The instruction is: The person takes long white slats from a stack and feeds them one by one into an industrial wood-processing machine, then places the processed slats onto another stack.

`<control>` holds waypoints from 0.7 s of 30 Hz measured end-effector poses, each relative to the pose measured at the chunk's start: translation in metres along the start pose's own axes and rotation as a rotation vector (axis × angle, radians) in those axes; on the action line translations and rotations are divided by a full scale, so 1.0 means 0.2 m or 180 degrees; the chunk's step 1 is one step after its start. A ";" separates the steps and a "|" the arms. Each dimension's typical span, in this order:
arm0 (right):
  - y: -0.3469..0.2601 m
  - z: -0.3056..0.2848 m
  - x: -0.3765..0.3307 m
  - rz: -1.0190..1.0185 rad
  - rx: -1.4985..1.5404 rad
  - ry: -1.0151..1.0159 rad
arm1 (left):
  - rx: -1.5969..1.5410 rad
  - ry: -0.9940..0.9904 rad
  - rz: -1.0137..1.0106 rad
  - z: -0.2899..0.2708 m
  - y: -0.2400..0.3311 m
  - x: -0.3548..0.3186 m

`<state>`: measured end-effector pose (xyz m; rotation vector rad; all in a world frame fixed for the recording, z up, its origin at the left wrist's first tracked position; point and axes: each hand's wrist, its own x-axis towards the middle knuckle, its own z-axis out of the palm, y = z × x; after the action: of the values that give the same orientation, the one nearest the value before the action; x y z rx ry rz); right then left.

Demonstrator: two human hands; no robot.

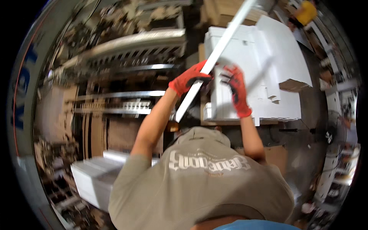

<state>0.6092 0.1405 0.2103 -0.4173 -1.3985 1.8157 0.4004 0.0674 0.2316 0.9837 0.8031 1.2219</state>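
Note:
Both of my hands wear red gloves with black palms. My left hand (193, 78) is wrapped round a long white strip (219, 48), narrow and straight-edged, near its lower part. The strip slants from in front of my chest up to the far edge of the view, where its end is cut off. To the right of the strip, my right hand (236, 86) is raised with its fingers apart and a little bent, holding nothing; its fingertips are blurred. Below it lies a stack of flat white cardboard sheets (230, 99), which the strip partly crosses.
A brown cardboard box (226, 13) stands beyond the stack. On the left is a frame with metal rails (126, 94). White box-like pieces (86, 180) lie at the lower left. Another person in yellow (306, 13) is at the far right.

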 end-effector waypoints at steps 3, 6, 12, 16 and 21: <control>-0.01 0.13 0.10 -0.0413 0.0319 -0.0045 | 0.0081 -0.0117 -0.0219 -0.14 -0.04 -0.24; -0.09 0.17 0.11 -0.0774 -0.0085 0.0060 | 0.0765 -0.0384 -0.0140 -0.16 -0.02 -0.33; 0.07 0.33 0.28 -0.0538 0.0138 -0.0056 | 0.2098 -0.0134 -0.0289 -0.40 0.06 -0.81; -0.01 0.20 0.27 -0.0490 0.0355 0.0008 | 0.2463 0.0015 -0.0313 -0.42 0.15 -0.88; -0.11 0.01 0.30 -0.0797 0.1730 0.1280 | 0.6259 0.2933 0.1140 -0.36 0.10 -0.98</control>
<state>0.5785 0.1858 0.2440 -0.2826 -0.6191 1.6993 0.2917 -0.1122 0.2201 2.1074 2.8965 0.8204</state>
